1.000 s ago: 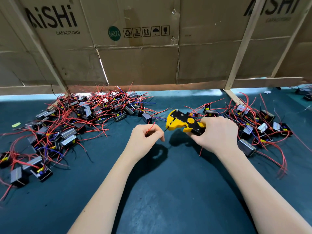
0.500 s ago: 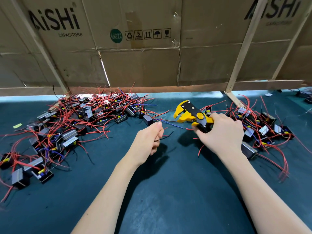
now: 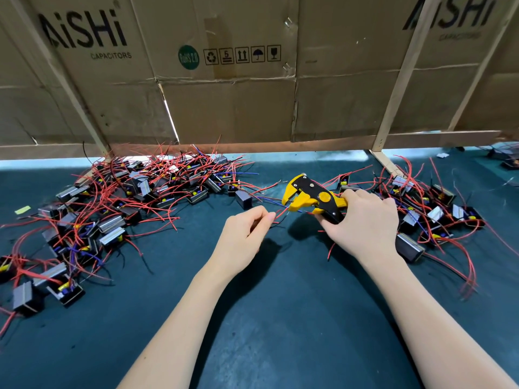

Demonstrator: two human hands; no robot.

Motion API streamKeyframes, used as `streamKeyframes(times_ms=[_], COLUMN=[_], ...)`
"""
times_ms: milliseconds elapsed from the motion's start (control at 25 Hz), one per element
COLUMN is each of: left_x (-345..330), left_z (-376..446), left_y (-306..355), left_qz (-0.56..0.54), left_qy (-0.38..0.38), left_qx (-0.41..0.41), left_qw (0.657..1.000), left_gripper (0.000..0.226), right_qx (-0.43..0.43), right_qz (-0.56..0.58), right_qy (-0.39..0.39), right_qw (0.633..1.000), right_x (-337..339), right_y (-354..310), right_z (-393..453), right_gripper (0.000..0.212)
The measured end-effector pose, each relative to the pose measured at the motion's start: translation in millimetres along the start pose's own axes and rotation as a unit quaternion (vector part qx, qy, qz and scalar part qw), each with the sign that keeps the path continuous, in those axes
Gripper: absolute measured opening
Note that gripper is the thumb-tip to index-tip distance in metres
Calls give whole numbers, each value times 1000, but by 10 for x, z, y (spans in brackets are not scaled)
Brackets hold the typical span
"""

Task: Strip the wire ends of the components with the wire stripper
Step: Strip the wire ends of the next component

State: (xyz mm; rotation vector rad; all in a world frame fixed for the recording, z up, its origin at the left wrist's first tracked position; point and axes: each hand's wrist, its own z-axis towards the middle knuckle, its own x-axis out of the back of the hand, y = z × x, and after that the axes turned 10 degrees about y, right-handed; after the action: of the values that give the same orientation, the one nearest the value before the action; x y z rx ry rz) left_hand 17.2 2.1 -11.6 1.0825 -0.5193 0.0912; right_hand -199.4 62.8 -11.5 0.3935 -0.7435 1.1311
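Feeding a wire into the stripper

Left hand (image 3: 243,239) is pinching a red wire (image 3: 280,214) pointing right toward the stripper (image 3: 311,198)'s gaping mouth; right hand (image 3: 365,220) is gripping its handles.

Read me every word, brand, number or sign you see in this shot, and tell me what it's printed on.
"AiSHi" over "CAPACITORS": left cardboard panel.
"RoHS 2.0": green round mark on the middle cardboard.
"5": one of the five handling symbols beside it, with recycling, arrows, umbrella and glass signs.
"AiSHi", partly cut off, with blurred small print under it: right cardboard panel.
Wire stripper: no readable text.
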Motion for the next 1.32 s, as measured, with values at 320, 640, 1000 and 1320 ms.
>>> streamKeyframes(times_ms=[320, 640, 1000, 1320], left_x=[0, -10, -29, -37], left_z=[7, 17, 28, 36], left_y=[-10, -76, -108, -123], left_qz=[2, -51, -9, -10], left_qy=[11, -5, 5, 17], left_qx=[3, 7, -16, -10], left_qw=[1000, 999, 1000, 1000], left_gripper=[37, 30, 29, 29], right_qx=[25, 15, 36, 47], right_qz=[-1, -45, -7, 4], right_qy=[7, -28, 16, 10], right_qw=[1000, 999, 999, 999], right_x=[41, 2, 71, 88], right_y=[22, 25, -35, -35], right_z=[22, 10, 9, 14], right_gripper=[50, 48, 45, 46])
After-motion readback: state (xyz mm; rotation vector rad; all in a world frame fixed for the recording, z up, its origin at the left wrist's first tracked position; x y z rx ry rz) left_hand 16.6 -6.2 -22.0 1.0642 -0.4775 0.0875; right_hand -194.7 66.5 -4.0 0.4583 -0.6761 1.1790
